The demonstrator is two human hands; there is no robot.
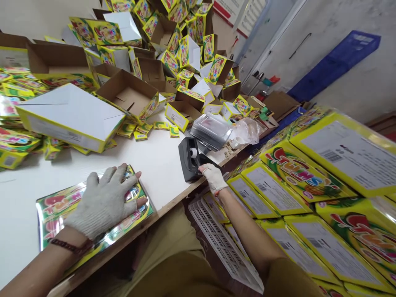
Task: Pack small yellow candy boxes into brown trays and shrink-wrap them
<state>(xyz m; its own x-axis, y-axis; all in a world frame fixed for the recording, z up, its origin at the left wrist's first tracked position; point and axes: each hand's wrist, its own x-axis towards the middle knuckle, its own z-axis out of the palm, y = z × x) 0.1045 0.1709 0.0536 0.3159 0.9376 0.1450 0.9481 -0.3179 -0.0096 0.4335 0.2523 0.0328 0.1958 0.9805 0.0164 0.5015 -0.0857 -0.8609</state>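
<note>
The left hand (109, 194), in a white knitted glove (89, 216) with bare fingertips, lies palm down, fingers spread, on a flat, shiny, yellow-and-green printed pack (58, 206) resting along the near edge of the white tabletop (167, 173). The right hand (213, 178) (gloved likewise) is at a black tape dispenser (187, 161) by that edge; whether its fingers pinch anything, I cannot tell.

Off-white knit-gloved left hand (100, 202) is palm-down, spread pretty wide, angled toward 1 o'clock. Matching gloved right hand (213, 176) is kinda curled, bare right forearm (243, 225) aiming at 11.
</note>
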